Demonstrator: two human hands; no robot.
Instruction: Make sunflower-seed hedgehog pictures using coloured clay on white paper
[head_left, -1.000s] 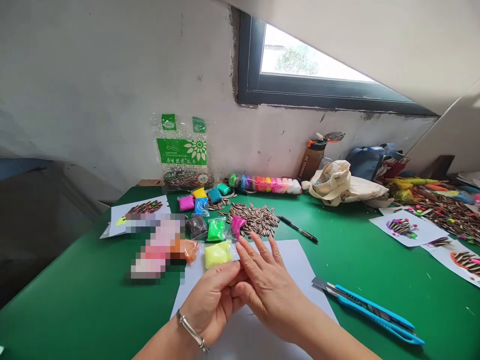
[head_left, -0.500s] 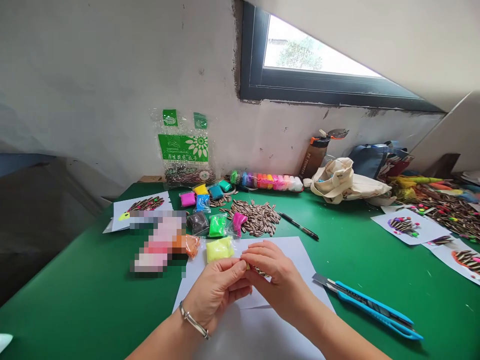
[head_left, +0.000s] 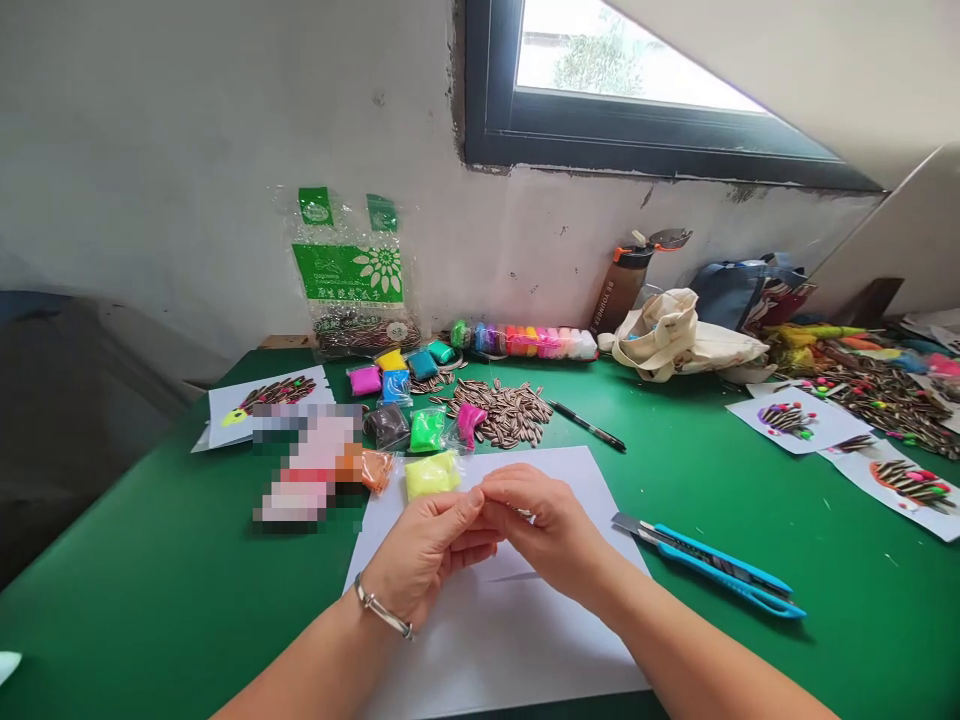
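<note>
My left hand [head_left: 431, 545] and my right hand [head_left: 547, 525] meet over a white sheet of paper [head_left: 517, 640], fingertips pinched together. What they hold is hidden behind the fingers. A sliver of striped seeds shows through the gap beneath my right hand. Just beyond the fingers, a bag of pale yellow clay [head_left: 433, 475] lies on the paper. Farther back are bags of green clay [head_left: 428, 430], magenta clay [head_left: 470, 424] and black clay [head_left: 387, 427], beside a heap of sunflower seeds [head_left: 510, 412].
A blue utility knife [head_left: 724, 568] with its blade out lies right of the paper. A black pen [head_left: 587, 426] is by the seeds. Seed-and-clay pictures [head_left: 784, 420] lie at right, another picture [head_left: 270, 400] at left. A seed bag [head_left: 349, 275] and a brown bottle [head_left: 622, 285] stand behind.
The view has shifted, so the table things sit slightly higher and more to the left. My hands stay together; a small yellowish bit seen between the fingertips before is now covered.
</note>
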